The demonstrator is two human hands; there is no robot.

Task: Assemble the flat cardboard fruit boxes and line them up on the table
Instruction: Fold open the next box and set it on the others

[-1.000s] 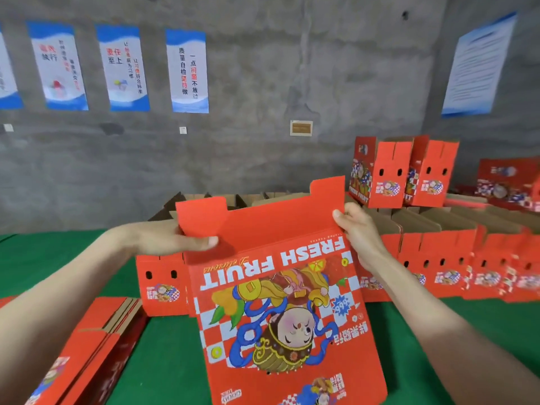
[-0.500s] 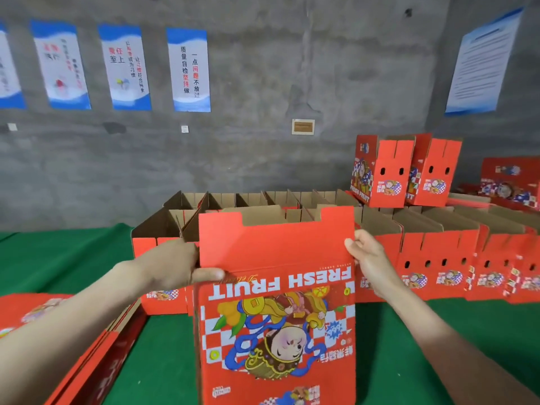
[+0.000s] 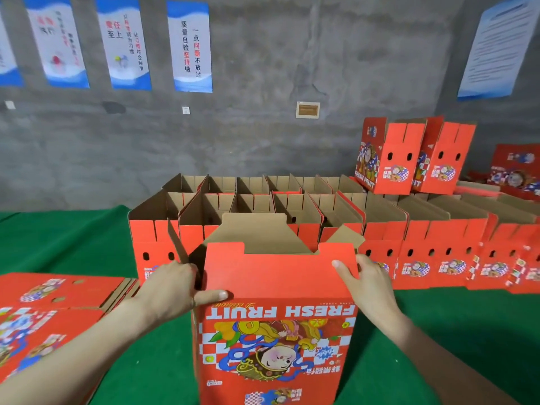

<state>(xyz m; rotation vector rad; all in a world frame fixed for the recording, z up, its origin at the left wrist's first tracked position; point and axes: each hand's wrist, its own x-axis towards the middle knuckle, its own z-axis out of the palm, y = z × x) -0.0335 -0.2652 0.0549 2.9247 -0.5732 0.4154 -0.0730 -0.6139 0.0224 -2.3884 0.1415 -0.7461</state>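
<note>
- Concrete wall [image 3: 263, 135], grey, bearing blue-and-white posters [image 3: 190, 45].
- counter [image 3: 467, 331], green-covered.
- assembled fruit boxes [image 3: 438, 241], rowed at the counter's rear.
- flat boxes [image 3: 58, 299], stacked left.
- open fruit box [image 3: 277, 287], upright, centre front; left hand [image 3: 172, 290] and right hand [image 3: 368, 285] fingers grip its upper sides.

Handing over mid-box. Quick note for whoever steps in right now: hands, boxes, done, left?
Left hand: grips the left edge of the held box, thumb on the front panel.
Right hand: grips its right edge.
The held box: upright, opened out, top flaps up, print upside down.
Done: assembled boxes in rows on the green table.
Left: finish this box and add it to the line; flat boxes wait in a stack at the left.
</note>
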